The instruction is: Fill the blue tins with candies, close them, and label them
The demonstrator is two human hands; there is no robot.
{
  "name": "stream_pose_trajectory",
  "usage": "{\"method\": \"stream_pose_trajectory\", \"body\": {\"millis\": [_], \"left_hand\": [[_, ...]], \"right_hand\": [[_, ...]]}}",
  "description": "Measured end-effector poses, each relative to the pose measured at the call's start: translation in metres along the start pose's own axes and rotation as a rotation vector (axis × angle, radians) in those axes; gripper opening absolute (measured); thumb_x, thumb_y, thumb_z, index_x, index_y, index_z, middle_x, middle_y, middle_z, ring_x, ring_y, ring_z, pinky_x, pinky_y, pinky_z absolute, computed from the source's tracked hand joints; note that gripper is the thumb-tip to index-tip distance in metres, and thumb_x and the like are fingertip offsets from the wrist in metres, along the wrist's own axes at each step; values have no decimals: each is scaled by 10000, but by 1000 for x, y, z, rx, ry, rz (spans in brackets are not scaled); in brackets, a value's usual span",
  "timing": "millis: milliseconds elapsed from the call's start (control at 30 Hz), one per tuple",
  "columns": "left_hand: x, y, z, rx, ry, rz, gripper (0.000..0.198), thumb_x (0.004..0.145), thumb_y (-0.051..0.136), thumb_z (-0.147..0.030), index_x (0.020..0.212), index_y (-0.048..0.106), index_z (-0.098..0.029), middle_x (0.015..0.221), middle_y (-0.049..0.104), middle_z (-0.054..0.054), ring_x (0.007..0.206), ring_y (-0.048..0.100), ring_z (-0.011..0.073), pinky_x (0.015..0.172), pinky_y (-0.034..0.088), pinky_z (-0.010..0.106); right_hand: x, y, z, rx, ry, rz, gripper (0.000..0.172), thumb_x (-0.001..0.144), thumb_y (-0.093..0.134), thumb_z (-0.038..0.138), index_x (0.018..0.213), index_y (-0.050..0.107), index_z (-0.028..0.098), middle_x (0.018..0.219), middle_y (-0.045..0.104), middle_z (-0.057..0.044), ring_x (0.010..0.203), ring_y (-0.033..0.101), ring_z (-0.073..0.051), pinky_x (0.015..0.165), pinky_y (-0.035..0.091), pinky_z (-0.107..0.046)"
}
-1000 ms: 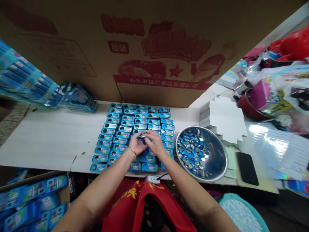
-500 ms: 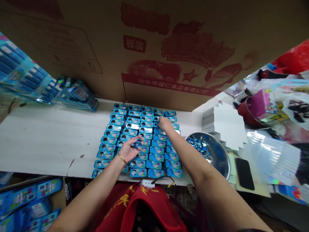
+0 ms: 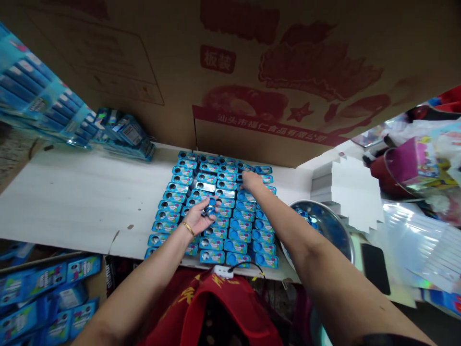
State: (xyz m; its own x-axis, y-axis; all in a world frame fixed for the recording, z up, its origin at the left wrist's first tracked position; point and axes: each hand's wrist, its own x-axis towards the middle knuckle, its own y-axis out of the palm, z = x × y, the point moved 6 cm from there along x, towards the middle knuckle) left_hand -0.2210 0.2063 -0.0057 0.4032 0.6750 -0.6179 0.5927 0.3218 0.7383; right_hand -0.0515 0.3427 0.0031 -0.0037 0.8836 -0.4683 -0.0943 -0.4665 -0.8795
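Note:
Rows of small blue printed boxes (image 3: 212, 243), each with a round recess near its left end, stand close together on the white table. Several shiny blue round caps (image 3: 211, 207) rest in my left hand (image 3: 198, 220), palm up above the middle columns, its fingers curled about them. Farther back, my right hand (image 3: 252, 182) reaches down onto a box in the fourth column. Its fingers are bent together at the box top, and what they pinch is hidden. Toward the right, a metal bowl (image 3: 349, 240) holds more blue caps (image 3: 304, 216), partly covered by my right forearm.
A large cardboard carton (image 3: 252, 129) walls off the back. Stacked white card (image 3: 356, 192) and a black phone (image 3: 375, 269) lie right of the bowl. Wrapped blue packs (image 3: 124, 134) sit back left; an open box of blue packages (image 3: 46, 283) is below the table's left edge.
The view has shifted a little, moving the scene rightward. In my left hand the caps sit higher, nearer the fingertips. My right hand stays at about the same boxes.

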Motion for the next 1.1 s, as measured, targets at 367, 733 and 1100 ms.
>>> {"method": "stream_pose_trajectory", "body": {"millis": [367, 733, 1100], "left_hand": [[21, -3, 18, 116, 15, -189, 85, 762, 566, -198, 812, 571, -130, 604, 548, 5, 483, 546, 91, 338, 317, 149], [15, -1, 14, -122, -35, -38, 233, 794, 520, -211, 989, 578, -97, 742, 601, 65, 624, 575, 103, 420, 411, 159], [8, 3, -7, -172, 49, -90, 221, 769, 508, -104, 970, 598, -89, 870, 642, 104, 832, 621, 170, 738, 520, 293]], "right_hand": [[-85, 24, 64, 699, -484, -41, 91, 713, 619, 269, 715, 639, 181, 740, 605, 0, 694, 570, -117, 630, 423, -221], [-15, 7, -3, 497, -114, -186, 133, 747, 506, 209, 834, 599, 172, 801, 644, -12, 733, 588, -123, 650, 432, -215], [47, -12, -5, 38, 78, -13, 363, 628, 709, 289, 941, 613, 130, 946, 631, -156, 918, 597, -244, 755, 440, -303]]}}
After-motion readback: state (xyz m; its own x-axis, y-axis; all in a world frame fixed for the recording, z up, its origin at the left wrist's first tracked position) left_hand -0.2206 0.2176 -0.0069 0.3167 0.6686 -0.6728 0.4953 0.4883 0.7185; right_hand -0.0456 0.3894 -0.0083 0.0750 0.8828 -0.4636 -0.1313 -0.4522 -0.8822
